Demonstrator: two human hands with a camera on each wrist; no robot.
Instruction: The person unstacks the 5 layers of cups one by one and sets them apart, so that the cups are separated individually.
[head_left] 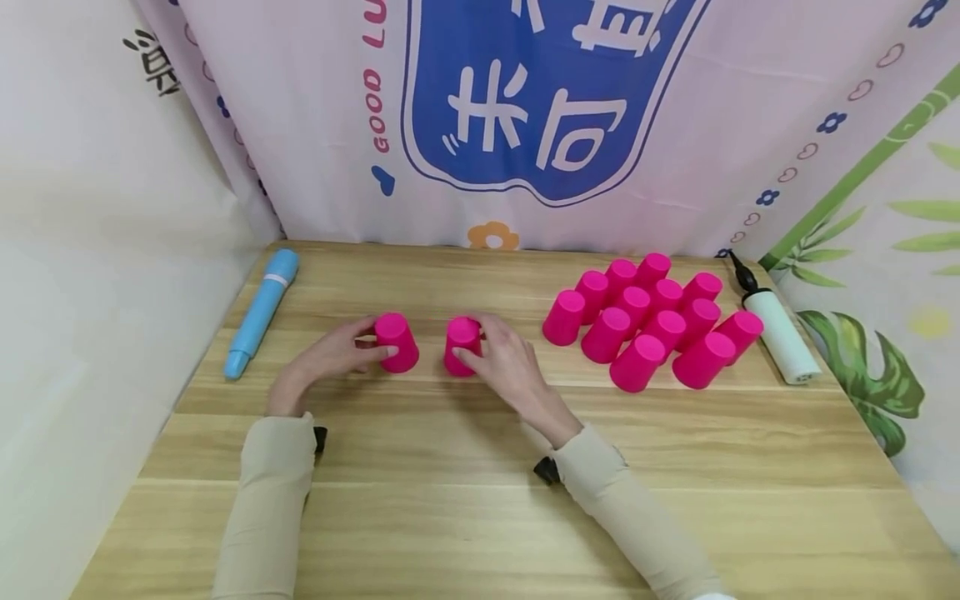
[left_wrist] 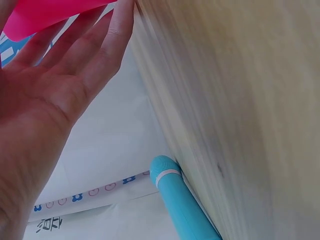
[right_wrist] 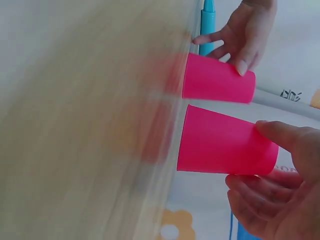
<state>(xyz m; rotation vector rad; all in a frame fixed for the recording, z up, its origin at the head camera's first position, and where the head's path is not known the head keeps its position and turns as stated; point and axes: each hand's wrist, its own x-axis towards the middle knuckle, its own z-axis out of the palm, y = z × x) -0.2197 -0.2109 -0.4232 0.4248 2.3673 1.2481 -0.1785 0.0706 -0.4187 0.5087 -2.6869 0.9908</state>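
Note:
Two pink cups stand upside down, side by side and a little apart, near the middle of the wooden table. On the left cup (head_left: 396,342), my left hand (head_left: 333,357) has its thumb at the near side and its fingers behind. My right hand (head_left: 504,360) pinches the right cup (head_left: 462,346) between thumb and fingers. The right wrist view shows that right cup (right_wrist: 225,142) with its wide rim at the tabletop and the thumb near its narrow end. In the left wrist view only part of a pink cup (left_wrist: 50,15) shows, above the fingers.
Several more pink cups (head_left: 637,364) stand inverted in a cluster at the right. Behind them lies a white hand pump (head_left: 787,333) with a black nozzle. A blue tube-shaped pump (head_left: 262,317) lies at the table's left edge. A printed cloth (head_left: 330,167) hangs along the back.

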